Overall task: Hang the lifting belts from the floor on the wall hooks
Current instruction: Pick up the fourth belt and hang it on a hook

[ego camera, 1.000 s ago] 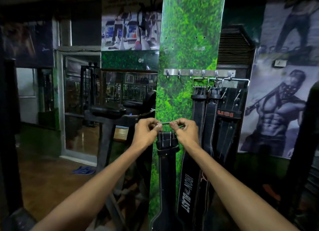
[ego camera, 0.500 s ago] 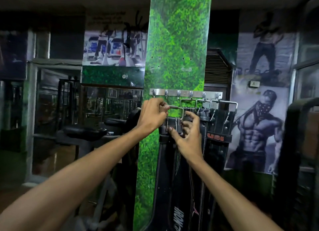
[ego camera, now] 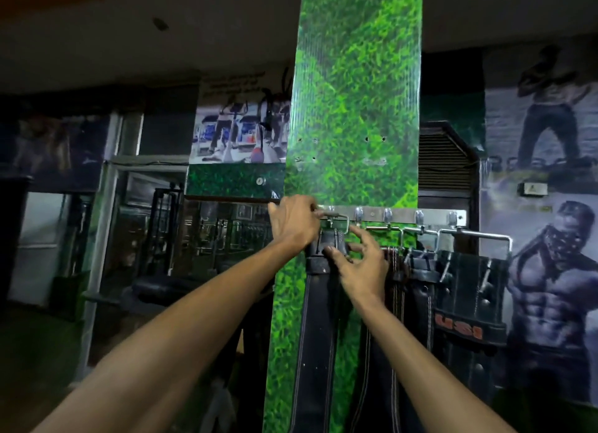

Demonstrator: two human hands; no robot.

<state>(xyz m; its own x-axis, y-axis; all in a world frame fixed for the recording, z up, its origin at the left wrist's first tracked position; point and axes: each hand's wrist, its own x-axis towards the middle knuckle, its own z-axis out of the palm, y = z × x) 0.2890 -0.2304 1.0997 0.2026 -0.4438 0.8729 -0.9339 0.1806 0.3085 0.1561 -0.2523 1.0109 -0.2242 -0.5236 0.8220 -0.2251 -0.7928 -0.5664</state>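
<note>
In front of me stands one green pillar (ego camera: pixel 356 109) with a grass print, and across it runs one steel rail (ego camera: pixel 401 213) carrying hooks; I can count four free of my hand, and the leftmost end of the rail is hidden behind my left hand (ego camera: pixel 293 220). Posters cover the wall on either side: one of treadmills (ego camera: pixel 239 135) to the left, and two of figures to the right, one above the other (ego camera: pixel 550 271). Black belts hang down the pillar. I count four for certain: the belt (ego camera: pixel 318 335) I am handling at the far left, a stitched one just beside it under my right forearm, and further right a wide one marked USI (ego camera: pixel 466 290); the narrow ones bunched between them overlap too much for a sure count. My belt's buckle (ego camera: pixel 338 224) sits at the left end of the rail, at the hook there, with the strap dropping straight down. My left hand is curled round the buckle's left side up at the rail. My right hand (ego camera: pixel 359 261) is lower, its fingers spread and loose, fingertips touching the belt's top just under the buckle.
</note>
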